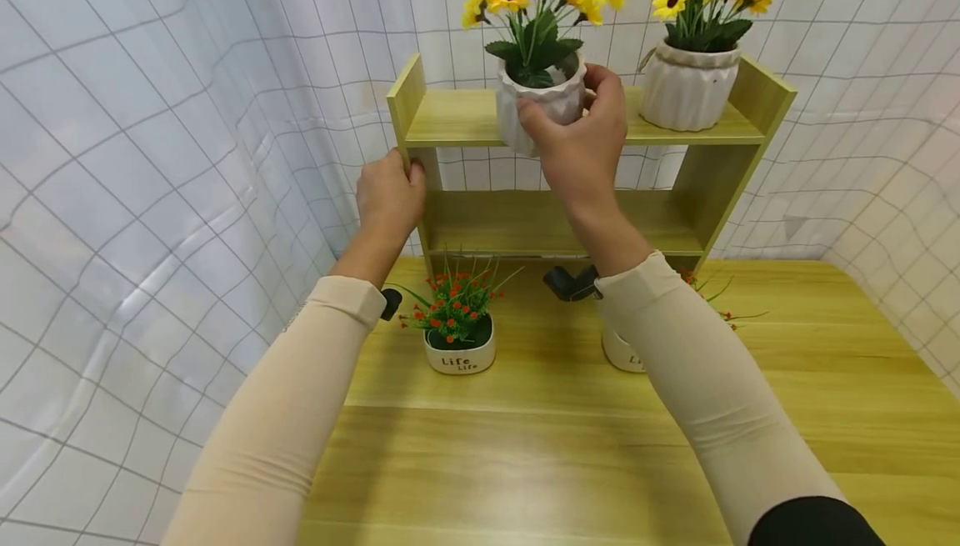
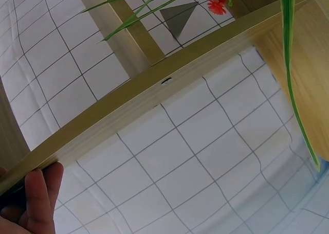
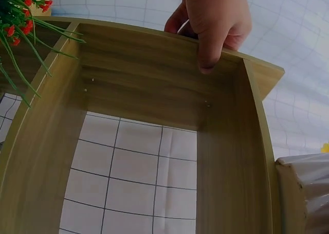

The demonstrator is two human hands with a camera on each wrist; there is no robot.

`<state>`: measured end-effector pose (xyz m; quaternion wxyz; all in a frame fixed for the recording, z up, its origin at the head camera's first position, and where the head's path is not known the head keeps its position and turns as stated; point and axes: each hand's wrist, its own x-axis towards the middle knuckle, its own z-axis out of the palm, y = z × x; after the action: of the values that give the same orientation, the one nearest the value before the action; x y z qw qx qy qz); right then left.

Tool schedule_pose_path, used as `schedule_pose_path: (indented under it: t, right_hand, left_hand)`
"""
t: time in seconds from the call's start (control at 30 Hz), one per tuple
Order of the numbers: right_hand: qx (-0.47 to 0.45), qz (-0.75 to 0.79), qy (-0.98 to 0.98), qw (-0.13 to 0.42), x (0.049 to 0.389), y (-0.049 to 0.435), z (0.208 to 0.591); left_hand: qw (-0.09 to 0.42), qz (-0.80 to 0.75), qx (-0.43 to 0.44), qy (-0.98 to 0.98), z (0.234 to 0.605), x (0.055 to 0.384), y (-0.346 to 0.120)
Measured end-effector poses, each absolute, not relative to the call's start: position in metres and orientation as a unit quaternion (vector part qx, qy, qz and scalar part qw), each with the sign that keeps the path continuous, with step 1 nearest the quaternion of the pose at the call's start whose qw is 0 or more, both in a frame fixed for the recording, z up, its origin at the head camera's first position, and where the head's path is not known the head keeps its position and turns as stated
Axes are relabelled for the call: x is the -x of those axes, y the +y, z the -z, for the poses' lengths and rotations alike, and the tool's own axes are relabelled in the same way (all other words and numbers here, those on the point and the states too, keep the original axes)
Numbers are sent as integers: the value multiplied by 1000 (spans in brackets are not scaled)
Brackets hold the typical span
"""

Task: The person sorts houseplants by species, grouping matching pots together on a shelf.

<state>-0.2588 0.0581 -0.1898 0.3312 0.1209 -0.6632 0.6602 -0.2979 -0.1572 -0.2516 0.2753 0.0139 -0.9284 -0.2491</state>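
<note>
My right hand (image 1: 581,142) grips a white ribbed flowerpot (image 1: 551,108) of yellow artificial sunflowers, thumb on its front and fingers round its right side. The pot overlaps the front edge of the top board of a wooden shelf (image 1: 450,121), towards the left. In the right wrist view, part of that white pot (image 3: 314,193) shows beside the shelf's top. My left hand (image 1: 393,196) holds the shelf's left side panel below the top tier. The left wrist view shows its fingers (image 2: 38,195) against that panel (image 2: 103,113), and the right wrist view shows the thumb inside.
Another sunflower pot (image 1: 690,87) stands at the top board's right end. On the wooden table (image 1: 480,463), a white "Life" pot (image 1: 461,358) of red flowers sits before the shelf, with a second one (image 1: 622,354) partly behind my right forearm. Grid-patterned curtains (image 1: 150,154) surround it.
</note>
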Motion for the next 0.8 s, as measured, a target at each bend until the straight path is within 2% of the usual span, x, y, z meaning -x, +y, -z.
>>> schedule_pose_path:
  t: [0.27,0.5,0.8]
  right_hand:
    - [-120,-649,-694,288,289,53,190]
    - [-112,-639,-716,256,300,48,184]
    - [-69,-591,-787,164,310,30,167]
  left_hand:
    - [269,254,-17,-929,250,296,-156]
    - [275,255,-19,-927,251,297,-158]
    - [274,258,-19,-926,255,298,-158]
